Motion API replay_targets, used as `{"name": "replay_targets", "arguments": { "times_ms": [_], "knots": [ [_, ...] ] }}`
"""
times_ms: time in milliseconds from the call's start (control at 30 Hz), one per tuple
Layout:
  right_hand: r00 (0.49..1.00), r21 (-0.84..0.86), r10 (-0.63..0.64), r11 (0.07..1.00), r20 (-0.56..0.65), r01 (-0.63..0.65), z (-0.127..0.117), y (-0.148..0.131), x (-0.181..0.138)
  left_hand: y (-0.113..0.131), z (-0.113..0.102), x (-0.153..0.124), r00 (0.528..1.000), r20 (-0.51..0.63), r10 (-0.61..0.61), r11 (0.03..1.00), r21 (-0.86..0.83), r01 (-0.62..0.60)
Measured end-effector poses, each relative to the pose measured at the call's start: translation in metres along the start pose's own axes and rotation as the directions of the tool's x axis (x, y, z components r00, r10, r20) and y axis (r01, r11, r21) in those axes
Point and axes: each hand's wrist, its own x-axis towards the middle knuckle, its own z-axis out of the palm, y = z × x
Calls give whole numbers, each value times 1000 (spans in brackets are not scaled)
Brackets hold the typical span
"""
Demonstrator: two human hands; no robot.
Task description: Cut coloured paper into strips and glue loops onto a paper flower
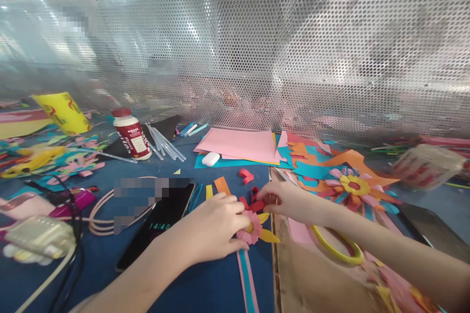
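My left hand [216, 225] is closed on a paper flower [254, 229], fingers over its left side. Its ruffled pink middle shows beside yellow pointed petals [270, 236] on the right. From the flower, a pink and blue paper strip [248, 281] runs down toward me. My right hand [284, 200] comes in from the right, thumb and fingers pinched at a curled red paper strip [257, 204] at the flower's upper edge. Another red curl [246, 176] lies loose just beyond. My left fingers partly hide the flower.
A phone [157, 225] lies under my left forearm. Beyond are pink paper sheets [238, 143], a white earbud case [210, 159], a bottle [132, 136] and glue sticks [165, 144]. At right sit a yellow tape roll [358, 256] and a finished-looking paper flower [354, 186]. A perforated metal screen [235, 58] stands behind.
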Motion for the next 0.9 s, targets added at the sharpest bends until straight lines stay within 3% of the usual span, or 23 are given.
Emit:
{"name": "replay_targets", "arguments": {
  "times_ms": [400, 600, 733, 900],
  "knots": [
    [977, -254, -215, 944, 4, 209, 1, -4, 12, -3, -10, -18, 1000, 1, 18, 993, 120, -18],
    [955, -231, -296, 927, 29, 295, -2, 9, 15, -20, -18, -21, 999, -4, -53, 988, 145, 53],
    [957, -249, -282, 924, 71, 291, -9, 9, 10, -37, -16, -16, 992, 34, -120, 986, 122, 116],
    [966, -287, -254, 924, 36, 254, -14, -10, 18, -50, -3, -8, 998, -42, -41, 992, 121, 45]
  ]
}}
